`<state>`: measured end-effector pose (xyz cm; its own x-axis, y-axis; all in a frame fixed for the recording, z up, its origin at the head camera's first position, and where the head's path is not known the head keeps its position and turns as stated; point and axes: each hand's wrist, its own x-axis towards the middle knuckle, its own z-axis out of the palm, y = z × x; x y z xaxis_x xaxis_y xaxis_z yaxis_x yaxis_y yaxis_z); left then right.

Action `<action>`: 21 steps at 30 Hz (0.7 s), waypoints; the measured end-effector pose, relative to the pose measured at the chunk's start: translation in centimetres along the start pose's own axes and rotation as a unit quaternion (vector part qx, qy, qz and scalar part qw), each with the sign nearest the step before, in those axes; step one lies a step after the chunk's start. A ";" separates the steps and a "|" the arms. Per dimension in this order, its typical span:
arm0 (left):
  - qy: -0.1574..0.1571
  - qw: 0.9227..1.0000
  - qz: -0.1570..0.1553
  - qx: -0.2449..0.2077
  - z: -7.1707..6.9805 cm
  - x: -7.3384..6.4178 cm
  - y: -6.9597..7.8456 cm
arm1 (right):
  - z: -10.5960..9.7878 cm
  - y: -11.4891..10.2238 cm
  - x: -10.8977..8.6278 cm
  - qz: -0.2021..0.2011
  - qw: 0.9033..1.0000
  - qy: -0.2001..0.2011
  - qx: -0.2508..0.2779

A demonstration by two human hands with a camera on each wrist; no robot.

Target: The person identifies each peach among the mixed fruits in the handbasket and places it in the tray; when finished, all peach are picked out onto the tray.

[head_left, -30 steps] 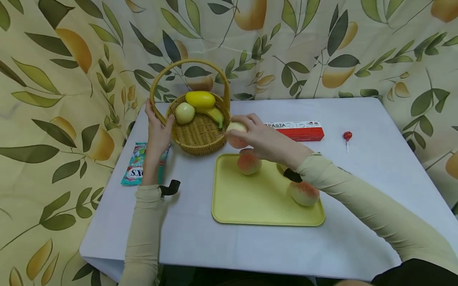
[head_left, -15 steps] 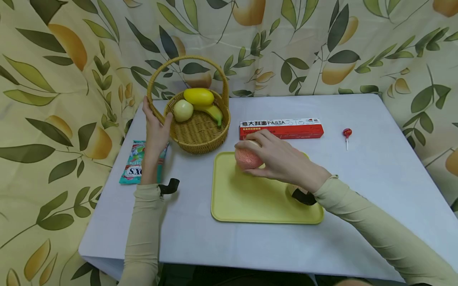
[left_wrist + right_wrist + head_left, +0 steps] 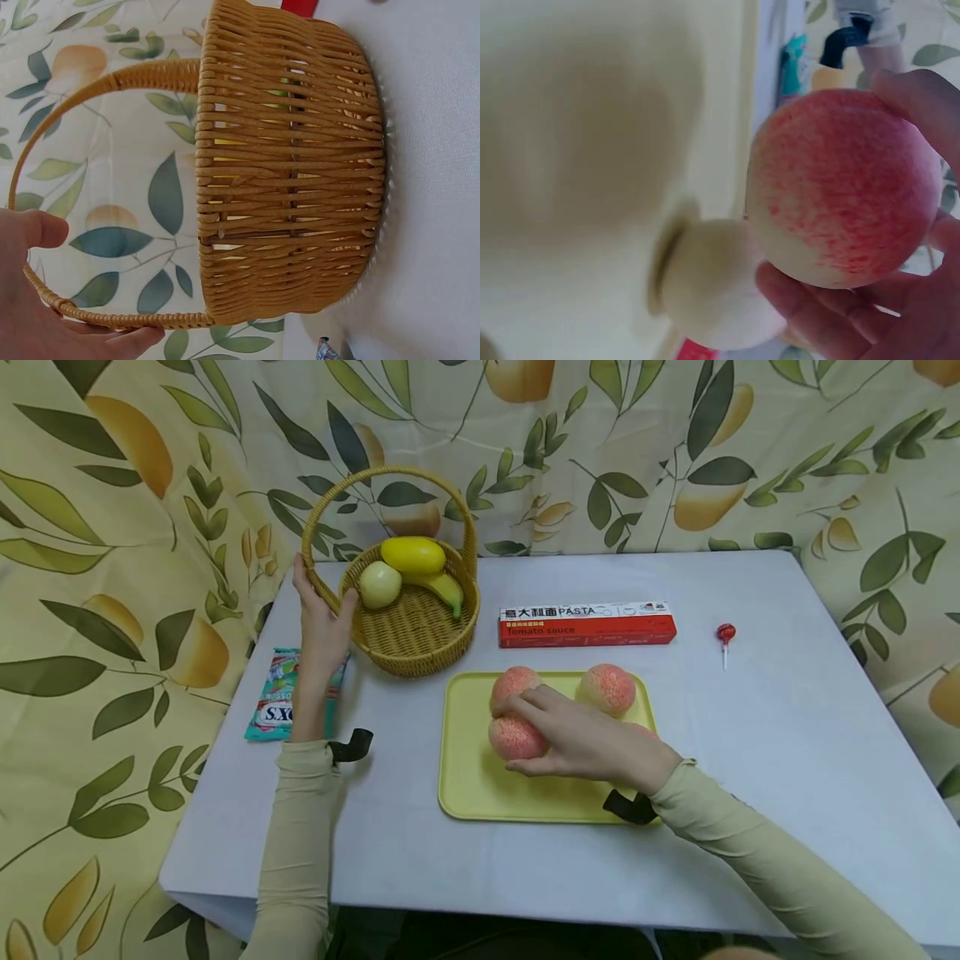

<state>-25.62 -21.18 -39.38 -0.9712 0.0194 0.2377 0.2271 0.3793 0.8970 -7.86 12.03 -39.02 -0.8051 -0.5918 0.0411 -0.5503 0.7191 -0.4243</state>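
My right hand (image 3: pixel 573 737) holds a pink-and-cream peach (image 3: pixel 516 739) over the yellow tray (image 3: pixel 468 789). The right wrist view shows thumb and fingers around this peach (image 3: pixel 844 187), with a second peach (image 3: pixel 716 285) just beyond it on the tray. On the tray lie a peach (image 3: pixel 515 683) behind the held one, another peach (image 3: pixel 607 689) at the back right and one partly hidden by my wrist. My left hand (image 3: pixel 324 631) grips the handle of the upright wicker basket (image 3: pixel 412 631) at its left side. Inside are a pale round fruit (image 3: pixel 380 585), a yellow oblong fruit (image 3: pixel 412 556) and a banana (image 3: pixel 442 589).
A red-and-white pasta box (image 3: pixel 587 627) lies behind the tray. Further right is a red lollipop (image 3: pixel 725 633). A teal snack bag (image 3: pixel 273 706) lies partly under my left forearm. A leaf-patterned cloth hangs behind the white-covered table (image 3: pixel 750 793).
My right hand, holding the peach, has moved from beside the basket back over the tray and toward me. The left hand stays at the basket handle.
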 end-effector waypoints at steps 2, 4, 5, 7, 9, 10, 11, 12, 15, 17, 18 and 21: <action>-0.001 1.000 -0.002 -0.002 0.0 0.0 0.0 | 0.7 0.2 -0.1 0.011 1.000 -0.011 0.001; -0.003 1.000 -0.006 -0.003 0.0 0.0 -0.1 | 1.3 0.4 -0.2 0.018 1.000 -0.023 0.004; -0.004 1.000 -0.008 -0.004 0.0 0.0 -0.1 | 1.5 0.5 -0.2 0.019 0.999 -0.028 0.008; -0.006 1.000 -0.014 -0.005 0.0 0.0 -0.2 | 1.9 0.6 -0.3 0.022 0.999 -0.035 0.014; -0.006 1.000 -0.018 -0.006 0.0 0.0 -0.3 | 2.2 0.8 -0.3 0.023 0.999 -0.040 0.020; -0.006 1.000 -0.020 -0.006 0.0 0.0 -0.3 | 2.3 0.8 -0.3 0.024 0.999 -0.041 0.024; -0.006 1.000 -0.019 -0.005 0.0 -0.1 -0.3 | 2.4 0.9 -0.3 0.024 0.998 -0.042 0.026; -0.006 1.000 -0.019 -0.004 -0.1 -0.1 -0.3 | 2.5 0.9 -0.3 0.024 0.998 -0.044 0.029; -0.007 1.000 -0.016 -0.004 -0.1 -0.3 -0.2 | 2.7 0.9 -0.4 0.020 0.998 -0.046 0.040; -0.007 1.000 -0.014 -0.007 0.0 -0.4 -0.1 | 2.9 0.9 -0.4 0.020 0.998 -0.047 0.046; -0.007 1.000 -0.014 -0.009 0.0 -0.4 -0.1 | 3.0 0.9 -0.5 0.021 0.997 -0.048 0.048; -0.007 1.000 -0.016 -0.011 0.0 -0.5 -0.1 | 3.0 1.0 -0.6 0.027 0.997 -0.052 0.049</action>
<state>-25.16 -21.23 -39.54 -0.9788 0.0207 0.2039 0.1976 0.3595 0.9120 -7.28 11.99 -42.19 -0.8029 -0.5912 -0.0759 -0.4781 0.7148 -0.5104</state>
